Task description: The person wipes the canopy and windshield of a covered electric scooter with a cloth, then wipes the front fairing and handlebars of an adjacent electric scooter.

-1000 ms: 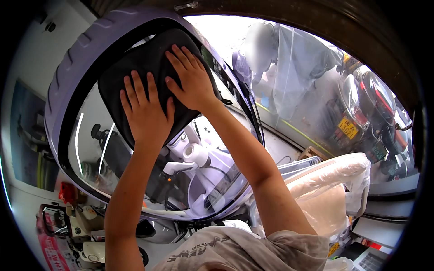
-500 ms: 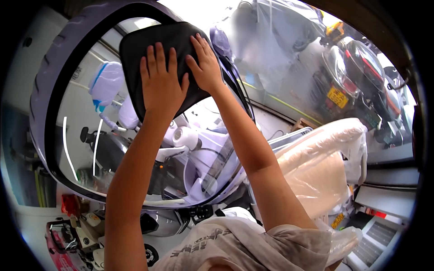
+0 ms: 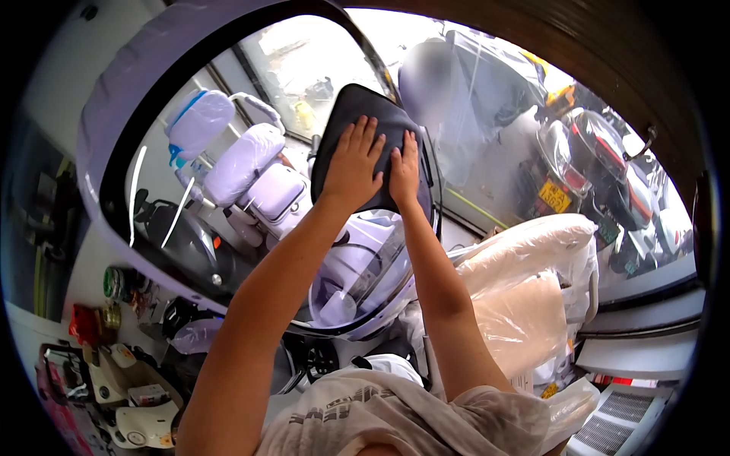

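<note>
My left hand [image 3: 353, 166] lies flat, fingers stretched and slightly apart, on a black pad-like panel [image 3: 380, 114] with rounded corners. Beside it, my right hand [image 3: 405, 171] also rests flat near the panel's right edge, fingers extended. The panel is up against or just in front of the clear windshield [image 3: 251, 68] of a lavender vehicle; whether it is attached cannot be made out. A black rubber-like trim [image 3: 125, 152] borders the windshield. Dark cords [image 3: 433, 175] run down along the panel's right side.
Through the windshield show plastic-wrapped lavender seats [image 3: 243, 163] and a dark scooter [image 3: 179, 235]. A plastic-covered beige seat [image 3: 517, 304] stands at right. Parked scooters [image 3: 601, 152] are behind plastic sheeting [image 3: 479, 106]. A cream scooter [image 3: 144, 403] is at lower left.
The black panel and both hands now appear farther right and lower. The camera view has shifted too, with more of the windshield and wrapped seats showing left of the panel.
</note>
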A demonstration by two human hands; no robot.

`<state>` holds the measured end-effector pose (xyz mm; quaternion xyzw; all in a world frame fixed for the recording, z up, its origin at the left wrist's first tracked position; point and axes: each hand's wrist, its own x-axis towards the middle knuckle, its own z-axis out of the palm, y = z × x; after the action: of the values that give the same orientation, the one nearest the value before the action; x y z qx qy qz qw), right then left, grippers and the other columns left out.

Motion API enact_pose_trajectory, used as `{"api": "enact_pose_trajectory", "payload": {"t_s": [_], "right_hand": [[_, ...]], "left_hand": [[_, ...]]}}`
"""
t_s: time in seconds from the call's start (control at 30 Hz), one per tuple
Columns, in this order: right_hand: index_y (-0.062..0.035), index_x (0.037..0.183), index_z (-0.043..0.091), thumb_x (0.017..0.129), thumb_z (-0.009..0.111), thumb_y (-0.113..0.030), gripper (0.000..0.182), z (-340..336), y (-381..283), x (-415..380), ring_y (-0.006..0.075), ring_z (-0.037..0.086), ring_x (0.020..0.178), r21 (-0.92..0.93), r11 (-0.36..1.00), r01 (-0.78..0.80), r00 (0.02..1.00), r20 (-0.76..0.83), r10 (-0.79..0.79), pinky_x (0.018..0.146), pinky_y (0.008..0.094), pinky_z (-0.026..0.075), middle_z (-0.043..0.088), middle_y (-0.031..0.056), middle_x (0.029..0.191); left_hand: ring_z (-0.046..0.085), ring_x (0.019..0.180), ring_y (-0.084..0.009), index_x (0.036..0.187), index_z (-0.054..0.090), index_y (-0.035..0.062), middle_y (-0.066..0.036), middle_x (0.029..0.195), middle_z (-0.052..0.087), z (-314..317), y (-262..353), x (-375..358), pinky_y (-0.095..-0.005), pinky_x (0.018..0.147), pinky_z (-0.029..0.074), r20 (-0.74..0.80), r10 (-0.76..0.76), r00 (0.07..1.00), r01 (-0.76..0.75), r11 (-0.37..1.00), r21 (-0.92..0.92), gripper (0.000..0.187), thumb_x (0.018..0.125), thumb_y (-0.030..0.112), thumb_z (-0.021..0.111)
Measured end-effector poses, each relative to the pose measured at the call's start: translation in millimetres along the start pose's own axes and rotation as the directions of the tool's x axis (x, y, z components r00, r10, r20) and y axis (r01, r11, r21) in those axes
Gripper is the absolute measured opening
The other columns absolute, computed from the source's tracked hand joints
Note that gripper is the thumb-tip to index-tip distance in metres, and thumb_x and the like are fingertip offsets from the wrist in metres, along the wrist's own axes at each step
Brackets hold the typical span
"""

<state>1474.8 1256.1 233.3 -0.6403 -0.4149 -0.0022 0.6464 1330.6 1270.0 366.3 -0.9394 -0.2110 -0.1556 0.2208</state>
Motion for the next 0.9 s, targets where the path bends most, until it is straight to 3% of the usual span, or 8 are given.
{"api": "enact_pose_trajectory", "payload": {"t_s": [0.1,0.37,0.9], "right_hand": [[0.0007,0.156,0.035,0.104,0.044,-0.026,0.059,11,-21,-12,0.047,0.027,0.15,-0.056,0.997,0.045,0.999,-0.022,-0.047,0.124,0.0491,0.021,0.03,0.0284,0.162],[0.0036,0.156,0.031,0.104,0.04,-0.027,0.061,37,-95,-36,0.048,0.022,0.151,-0.18,0.964,0.196,0.98,0.01,-0.197,0.125,0.0505,0.018,0.026,0.0275,0.164],[0.0063,0.156,0.028,0.102,0.042,-0.021,0.062,70,-209,-104,0.0507,0.022,0.15,-0.238,0.913,0.33,0.944,0.084,-0.319,0.123,0.0539,0.019,0.023,0.0302,0.163]], "left_hand": [[0.023,0.154,-0.0344,0.149,0.051,0.0105,-0.02,0.163,0.032,-16,-11,-21,-0.0466,0.126,0.016,0.002,-0.013,1.0,0.013,0.999,0.043,0.071,0.087,0.042,0.067],[0.023,0.154,-0.035,0.15,0.049,0.0107,-0.02,0.164,0.029,-62,-41,-93,-0.0474,0.127,0.014,-0.067,-0.1,0.993,0.106,0.991,0.082,0.071,0.089,0.043,0.063],[0.022,0.154,-0.0344,0.152,0.046,0.0113,-0.018,0.165,0.028,-109,-75,-215,-0.0465,0.126,0.016,-0.231,-0.223,0.947,0.214,0.975,-0.064,0.069,0.091,0.039,0.062]]}}
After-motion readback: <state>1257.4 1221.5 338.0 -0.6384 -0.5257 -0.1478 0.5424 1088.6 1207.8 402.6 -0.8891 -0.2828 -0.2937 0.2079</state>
